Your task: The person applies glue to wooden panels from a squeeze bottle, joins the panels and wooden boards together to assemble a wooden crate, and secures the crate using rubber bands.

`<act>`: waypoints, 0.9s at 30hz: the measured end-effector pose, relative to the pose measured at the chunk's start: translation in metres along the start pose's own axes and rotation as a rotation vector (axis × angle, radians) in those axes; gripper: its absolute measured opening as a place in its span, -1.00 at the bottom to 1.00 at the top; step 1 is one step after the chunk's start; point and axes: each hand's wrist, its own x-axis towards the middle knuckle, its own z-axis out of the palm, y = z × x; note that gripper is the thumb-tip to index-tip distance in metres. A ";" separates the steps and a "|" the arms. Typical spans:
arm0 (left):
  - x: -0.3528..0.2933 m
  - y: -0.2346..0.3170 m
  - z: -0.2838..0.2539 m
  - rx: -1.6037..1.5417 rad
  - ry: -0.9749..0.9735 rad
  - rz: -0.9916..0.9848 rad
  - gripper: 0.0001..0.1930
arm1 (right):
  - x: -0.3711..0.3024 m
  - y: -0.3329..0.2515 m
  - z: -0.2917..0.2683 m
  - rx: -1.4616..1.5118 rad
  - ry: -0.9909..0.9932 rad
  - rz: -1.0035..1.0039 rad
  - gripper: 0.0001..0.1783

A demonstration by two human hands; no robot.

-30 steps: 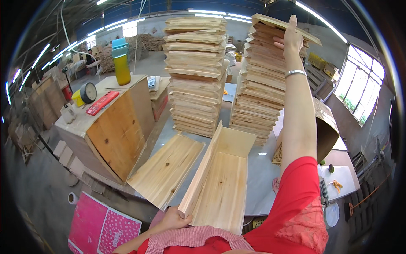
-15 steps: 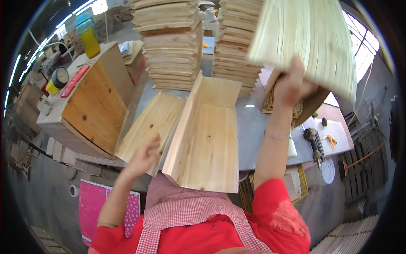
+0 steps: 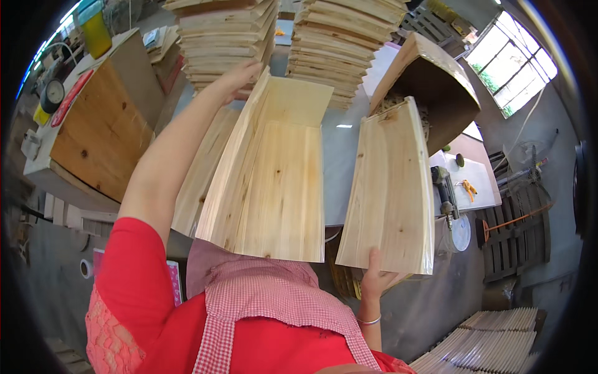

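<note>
In front of me stands a trough-like wooden piece [image 3: 280, 187] with a flat base, an upright left side of layered boards and a short raised panel at its far end. My left hand [image 3: 240, 82] reaches over to the far end of that upright side, fingers stretched out beside the left stack; whether it touches either is unclear. At the right, my right hand [image 3: 377, 280] grips the near edge of a pale wooden board [image 3: 393, 187], thumb on top and fingers beneath. Another flat board [image 3: 205, 168] lies partly hidden to the left of the upright side.
Two tall stacks of wooden pieces, left [image 3: 224, 43] and right [image 3: 339, 47], rise at the back. An open cardboard box [image 3: 445, 93] stands far right, near a power tool [image 3: 444, 190] and orange clippers [image 3: 468, 189]. A wooden cabinet [image 3: 103, 134] is at left; more boards [image 3: 479, 343] lie lower right.
My right hand has brought a board down from the upper right to beside the trough-like piece. My left hand has moved from its near left side up to the far end.
</note>
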 end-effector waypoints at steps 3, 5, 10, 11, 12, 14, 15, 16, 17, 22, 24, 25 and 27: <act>0.025 0.021 0.026 0.158 0.042 -0.011 -0.32 | -0.004 0.025 0.001 0.023 -0.129 0.073 -0.39; 0.042 0.028 0.034 0.300 0.056 0.031 -0.32 | -0.004 0.027 0.002 0.000 -0.206 0.138 -0.42; 0.066 0.040 0.036 0.706 0.000 0.120 -0.44 | 0.004 0.010 0.020 -0.056 -0.343 0.012 -0.56; 0.073 0.039 0.039 0.864 -0.033 0.206 -0.56 | 0.004 0.008 0.021 -0.068 -0.348 0.014 -0.56; 0.079 0.037 0.044 0.853 -0.037 0.200 -0.56 | 0.004 0.007 0.023 -0.084 -0.378 0.005 -0.57; 0.080 0.046 0.063 0.879 0.056 -0.040 -0.58 | 0.003 0.007 0.022 -0.119 -0.408 -0.003 -0.58; 0.082 0.046 0.066 0.891 0.105 -0.158 -0.59 | 0.002 0.006 0.024 -0.179 -0.439 -0.046 -0.58; 0.093 0.040 0.067 0.879 0.099 -0.159 -0.59 | 0.002 0.005 0.024 -0.240 -0.468 -0.090 -0.58; 0.115 0.025 0.056 0.915 0.034 -0.071 -0.60 | 0.000 0.002 0.027 -0.240 -0.482 -0.097 -0.58; 0.176 -0.037 0.033 0.917 0.119 0.957 -0.68 | -0.005 -0.012 0.035 -0.231 -0.530 -0.098 -0.61; 0.143 -0.008 0.061 0.946 0.020 0.255 -0.73 | -0.010 -0.015 0.033 -0.259 -0.486 -0.079 -0.61; 0.149 -0.009 0.058 0.937 0.028 0.249 -0.73 | -0.011 -0.018 0.034 -0.245 -0.471 -0.073 -0.61; 0.161 -0.009 0.049 1.057 0.005 0.056 -0.79 | -0.010 -0.011 0.029 -0.287 -0.521 -0.055 -0.60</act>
